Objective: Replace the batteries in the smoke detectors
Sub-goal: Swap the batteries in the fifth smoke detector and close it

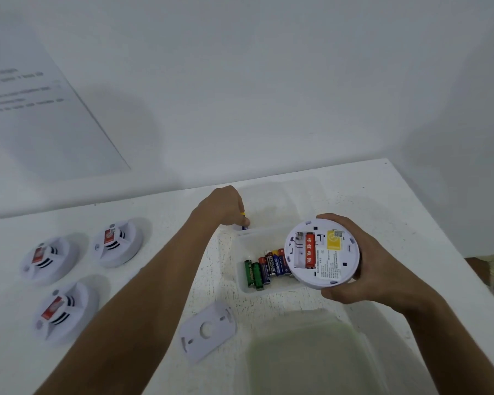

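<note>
My right hand (365,269) grips a round white smoke detector (322,253), its back facing me. One red battery (309,251) sits in the open compartment, with an empty slot beside it. My left hand (226,206) pinches a blue and yellow battery (244,223) over the far clear container (271,201). A nearer clear tray (241,280) holds several batteries (264,269), green, red and blue. The detector's white back plate (208,330) lies on the table in front of the tray.
Three more white smoke detectors (46,259) (117,242) (64,310) lie at the left of the white table (160,266). A large clear bin (311,352) stands near the front edge. A printed sheet (40,109) hangs on the wall at the left.
</note>
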A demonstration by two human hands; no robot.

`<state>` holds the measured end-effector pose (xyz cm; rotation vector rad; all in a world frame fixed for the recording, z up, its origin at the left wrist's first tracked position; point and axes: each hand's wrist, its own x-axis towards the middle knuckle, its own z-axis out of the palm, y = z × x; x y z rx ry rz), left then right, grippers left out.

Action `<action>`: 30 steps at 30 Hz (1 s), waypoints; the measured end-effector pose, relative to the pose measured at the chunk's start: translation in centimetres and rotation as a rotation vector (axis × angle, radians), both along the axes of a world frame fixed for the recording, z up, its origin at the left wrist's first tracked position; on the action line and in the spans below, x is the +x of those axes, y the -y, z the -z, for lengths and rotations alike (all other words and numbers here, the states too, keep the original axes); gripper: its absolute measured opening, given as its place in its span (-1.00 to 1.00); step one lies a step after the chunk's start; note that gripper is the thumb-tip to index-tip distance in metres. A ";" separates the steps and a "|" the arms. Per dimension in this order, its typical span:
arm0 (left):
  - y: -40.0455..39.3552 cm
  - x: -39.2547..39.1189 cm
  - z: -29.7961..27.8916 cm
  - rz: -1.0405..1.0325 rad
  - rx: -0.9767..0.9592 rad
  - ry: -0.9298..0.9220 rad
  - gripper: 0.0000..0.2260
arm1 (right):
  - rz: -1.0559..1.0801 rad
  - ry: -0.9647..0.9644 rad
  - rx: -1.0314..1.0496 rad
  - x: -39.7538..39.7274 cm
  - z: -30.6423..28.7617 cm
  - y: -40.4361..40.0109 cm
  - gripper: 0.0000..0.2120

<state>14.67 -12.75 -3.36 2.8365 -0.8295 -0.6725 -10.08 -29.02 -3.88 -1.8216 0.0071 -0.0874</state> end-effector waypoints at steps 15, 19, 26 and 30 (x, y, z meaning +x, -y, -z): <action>-1.0 -3.4 -1.7 -0.245 -0.454 0.167 -0.90 | -0.010 0.013 -0.005 0.1 -0.1 -0.4 -0.15; -2.4 -4.8 -2.7 -0.307 -0.607 0.139 -0.92 | -0.018 0.025 0.004 0.4 -0.5 -0.7 -0.15; -5.6 -12.5 -5.9 -0.237 -0.913 0.206 -0.86 | -0.033 0.029 0.022 1.1 -0.9 -1.8 -0.12; -7.3 -16.2 -5.1 -0.118 -1.011 0.339 -0.89 | -0.057 0.048 0.036 1.4 -1.3 -2.9 -0.13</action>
